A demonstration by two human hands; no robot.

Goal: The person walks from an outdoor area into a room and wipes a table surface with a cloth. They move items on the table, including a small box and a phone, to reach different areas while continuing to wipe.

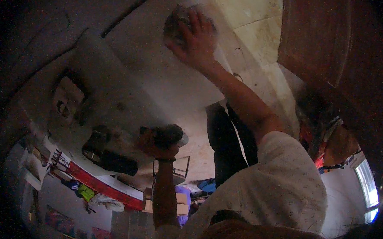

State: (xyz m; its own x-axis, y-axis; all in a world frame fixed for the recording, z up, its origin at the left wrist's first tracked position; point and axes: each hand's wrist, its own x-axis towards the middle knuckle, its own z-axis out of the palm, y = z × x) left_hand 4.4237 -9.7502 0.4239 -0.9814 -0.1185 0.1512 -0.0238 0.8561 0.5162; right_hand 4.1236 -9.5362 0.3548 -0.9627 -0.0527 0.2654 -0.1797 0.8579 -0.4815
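My right hand (pixel 202 37) reaches to the top of the view, its fingers spread over a crumpled grey bundle (pixel 175 24), perhaps cloth or plastic. The bundle lies against a broad pale surface (pixel 169 62). Lower and to the left, my left hand (pixel 157 144) is closed around a dark object (pixel 169 135) whose kind is lost in shadow. A dark band (pixel 166 159) circles that wrist. Left of this hand lies a black tool-like thing (pixel 119 162) with a bulky end. The picture is dim and grainy, so fine detail is hidden.
A dark-framed panel (pixel 68 93) with a round part sits at the left. A brown board (pixel 316 28) stands at the right, beside pale tiles (pixel 255 28). Below are a metal-framed stool (pixel 171 169), a cardboard box (pixel 182 202) and a red-edged ledge (pixel 104 185) bearing several things.
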